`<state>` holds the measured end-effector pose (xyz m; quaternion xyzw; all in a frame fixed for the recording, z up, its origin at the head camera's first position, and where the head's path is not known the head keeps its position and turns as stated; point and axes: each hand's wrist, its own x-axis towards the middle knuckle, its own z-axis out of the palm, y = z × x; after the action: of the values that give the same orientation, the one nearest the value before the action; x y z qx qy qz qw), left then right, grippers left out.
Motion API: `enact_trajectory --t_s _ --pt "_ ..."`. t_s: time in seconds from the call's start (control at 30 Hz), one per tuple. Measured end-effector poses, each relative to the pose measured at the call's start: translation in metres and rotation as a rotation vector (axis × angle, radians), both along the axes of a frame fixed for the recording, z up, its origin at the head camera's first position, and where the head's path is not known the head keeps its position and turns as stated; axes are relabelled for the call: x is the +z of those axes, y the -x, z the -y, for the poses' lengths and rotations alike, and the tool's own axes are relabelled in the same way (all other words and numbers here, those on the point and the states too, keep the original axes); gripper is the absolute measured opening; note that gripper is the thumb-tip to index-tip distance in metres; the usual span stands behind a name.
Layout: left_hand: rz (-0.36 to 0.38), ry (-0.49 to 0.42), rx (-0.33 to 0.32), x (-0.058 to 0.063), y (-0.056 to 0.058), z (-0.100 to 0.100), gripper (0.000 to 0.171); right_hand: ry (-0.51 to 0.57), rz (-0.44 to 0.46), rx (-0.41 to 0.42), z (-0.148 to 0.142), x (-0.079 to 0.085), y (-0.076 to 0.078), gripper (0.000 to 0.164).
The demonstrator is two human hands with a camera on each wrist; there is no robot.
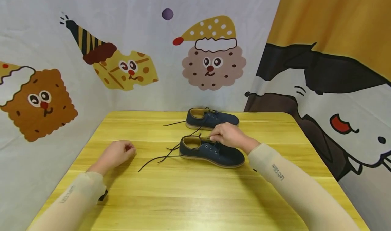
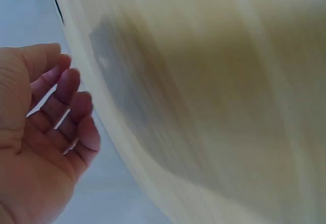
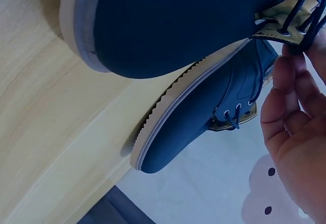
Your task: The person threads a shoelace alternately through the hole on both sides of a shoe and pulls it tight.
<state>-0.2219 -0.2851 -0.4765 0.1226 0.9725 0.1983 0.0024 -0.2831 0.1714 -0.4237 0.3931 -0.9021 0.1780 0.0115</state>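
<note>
A navy lace-up shoe (image 1: 227, 155) sits on the table with its toe to the right and its dark laces (image 1: 169, 153) trailing out leftward. My right hand (image 1: 229, 135) reaches over it from the right. In the right wrist view, thumb and fingertips pinch the edge of the shoe's eyelet flap (image 3: 277, 29), where the lace passes through the holes. Just behind stands a matching navy shoe (image 1: 224, 119), pointing the same way. My left hand (image 1: 114, 154) rests over the table's left side, fingers loosely curled around nothing, as the left wrist view also shows.
The yellow wood-grain table (image 1: 171, 197) ends at a back edge close behind the far shoe. A white curtain (image 1: 137, 27) with cartoon figures hangs beyond it. A lace (image 1: 174, 123) from the far shoe lies toward the left.
</note>
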Motion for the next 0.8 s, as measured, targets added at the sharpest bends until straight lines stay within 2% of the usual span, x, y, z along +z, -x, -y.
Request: enact_trajectory --t_s 0.1,0.17,0.3,0.43,0.53,0.67,0.8 --pt "-0.087 0.038 -0.052 0.005 0.0 -0.029 0.01 -0.012 0.006 0.006 0.0 0.0 -0.001 0.018" --pt "-0.16 0.071 -0.113 0.006 0.003 -0.05 0.013 -0.018 0.005 0.004 0.0 0.0 -0.001 0.018" --pt "-0.285 0.154 -0.259 0.003 0.016 -0.086 0.026 -0.009 0.004 -0.003 0.002 0.0 -0.002 0.015" --pt "-0.309 0.21 -0.376 -0.001 0.033 -0.109 0.018 -0.008 0.002 0.015 0.004 0.0 -0.001 0.015" --pt "-0.271 0.248 -0.39 -0.004 0.039 -0.116 0.006 -0.012 -0.001 0.029 0.006 0.0 -0.001 0.015" --pt "-0.218 0.282 -0.372 -0.005 0.042 -0.118 0.005 -0.016 -0.003 0.01 0.004 0.0 -0.002 0.014" --pt "-0.162 0.271 -0.306 -0.006 0.041 -0.102 0.008 -0.019 -0.005 -0.007 0.001 0.001 -0.003 0.014"
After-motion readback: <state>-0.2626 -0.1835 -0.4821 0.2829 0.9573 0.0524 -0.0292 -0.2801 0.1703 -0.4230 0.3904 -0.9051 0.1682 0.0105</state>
